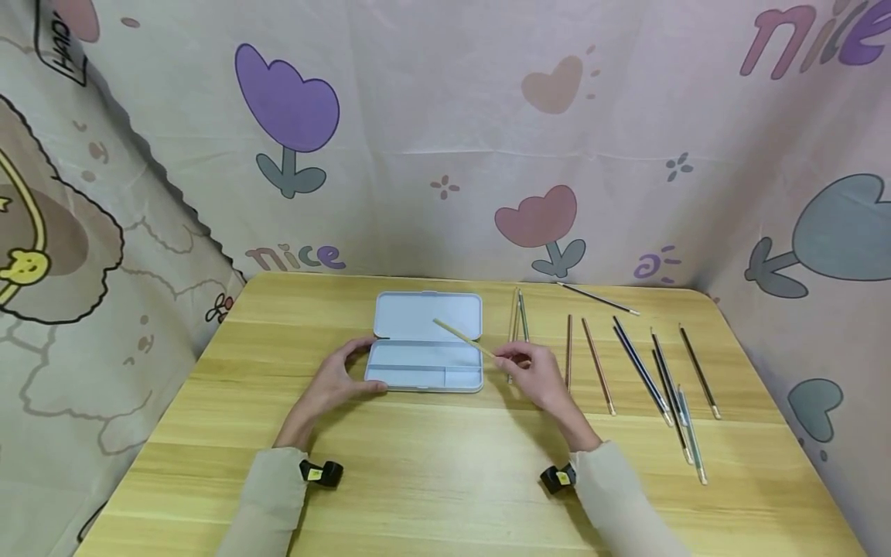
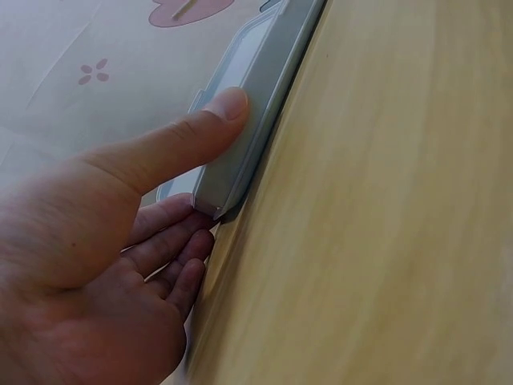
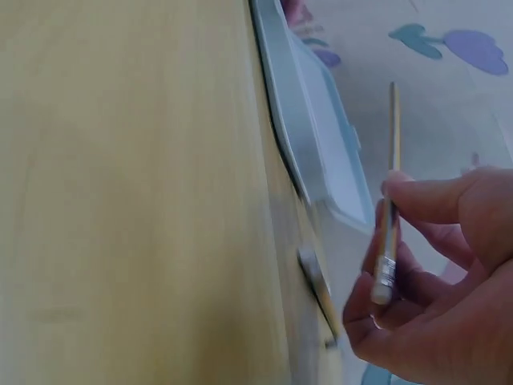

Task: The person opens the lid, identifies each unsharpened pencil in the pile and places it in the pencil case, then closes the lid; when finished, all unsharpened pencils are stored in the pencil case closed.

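Note:
A light blue pencil case (image 1: 405,377) lies with its lid (image 1: 418,317) folded back on the wooden table. My left hand (image 1: 337,379) holds its left end, the thumb on the front side and the other fingers about the left edge; the left wrist view shows the thumb (image 2: 180,144) against the case wall (image 2: 240,160). My right hand (image 1: 534,375) pinches a yellow pencil (image 1: 459,334) between thumb and fingers, above the case's right part. In the right wrist view the pencil's white eraser end (image 3: 383,290) points back toward the palm.
To the right, several pencils lie spread on the table (image 1: 445,480): a brown one (image 1: 599,363), dark blue ones (image 1: 640,367), a black one (image 1: 698,371) and a teal one (image 1: 691,433). Another dark pencil (image 1: 597,298) lies near the back edge. A patterned cloth (image 1: 418,116) hangs behind.

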The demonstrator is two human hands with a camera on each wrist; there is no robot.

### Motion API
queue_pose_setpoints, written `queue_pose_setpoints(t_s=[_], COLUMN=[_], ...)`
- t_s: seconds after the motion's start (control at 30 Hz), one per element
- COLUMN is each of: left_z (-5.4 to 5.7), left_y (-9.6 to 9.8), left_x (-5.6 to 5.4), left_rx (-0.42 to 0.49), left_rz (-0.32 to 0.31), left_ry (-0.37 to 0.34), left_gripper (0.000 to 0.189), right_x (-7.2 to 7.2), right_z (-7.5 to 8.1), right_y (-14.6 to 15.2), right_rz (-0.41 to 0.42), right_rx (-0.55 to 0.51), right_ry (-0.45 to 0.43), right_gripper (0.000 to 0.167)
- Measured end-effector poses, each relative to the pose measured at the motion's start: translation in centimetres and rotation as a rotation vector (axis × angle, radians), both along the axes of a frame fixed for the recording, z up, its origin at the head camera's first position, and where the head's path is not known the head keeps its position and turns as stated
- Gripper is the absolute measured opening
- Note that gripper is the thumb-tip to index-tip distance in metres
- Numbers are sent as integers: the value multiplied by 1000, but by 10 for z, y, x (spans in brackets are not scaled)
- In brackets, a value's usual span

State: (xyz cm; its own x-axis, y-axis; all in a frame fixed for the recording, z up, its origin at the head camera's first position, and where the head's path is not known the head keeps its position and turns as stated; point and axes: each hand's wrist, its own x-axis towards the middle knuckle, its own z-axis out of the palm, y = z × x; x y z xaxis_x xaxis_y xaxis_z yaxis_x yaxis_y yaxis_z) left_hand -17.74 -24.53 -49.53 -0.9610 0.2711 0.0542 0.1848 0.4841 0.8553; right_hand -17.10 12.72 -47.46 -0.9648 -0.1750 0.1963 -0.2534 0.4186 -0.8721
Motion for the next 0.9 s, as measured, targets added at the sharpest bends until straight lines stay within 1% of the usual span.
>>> queue_pose_setpoints(t_s=[0.1,0.17,0.27,0.4,0.57,0.7,0.9], left_z=[0,0,-1,-2,-2,-1,-1], left_y=[-1,-1,-1,-1,1,1,1], left_x=[0,0,-1,-1,-2,-2,-1], left_rx=[7,9,12,19,31,40,38], left_rz=[0,-3,-4,-6,-12,-9,1], left_ry=[2,6,7,10,10,2,-7], left_gripper=[91,91,91,91,92,92,91], right_x=[-5,-9,-14,-19,-23,-23,-24], right_z=[2,3,5,2,-3,-4,-3], right_y=[-19,-31,-48,-66,-79,-85,-89], right_rz=[4,18,45,64,104,134,149], right_rx=[-21,-15,26,97,162,209,233], right_ry=[27,46,67,92,115,111,95], right_gripper=[10,10,12,10,8,10,10])
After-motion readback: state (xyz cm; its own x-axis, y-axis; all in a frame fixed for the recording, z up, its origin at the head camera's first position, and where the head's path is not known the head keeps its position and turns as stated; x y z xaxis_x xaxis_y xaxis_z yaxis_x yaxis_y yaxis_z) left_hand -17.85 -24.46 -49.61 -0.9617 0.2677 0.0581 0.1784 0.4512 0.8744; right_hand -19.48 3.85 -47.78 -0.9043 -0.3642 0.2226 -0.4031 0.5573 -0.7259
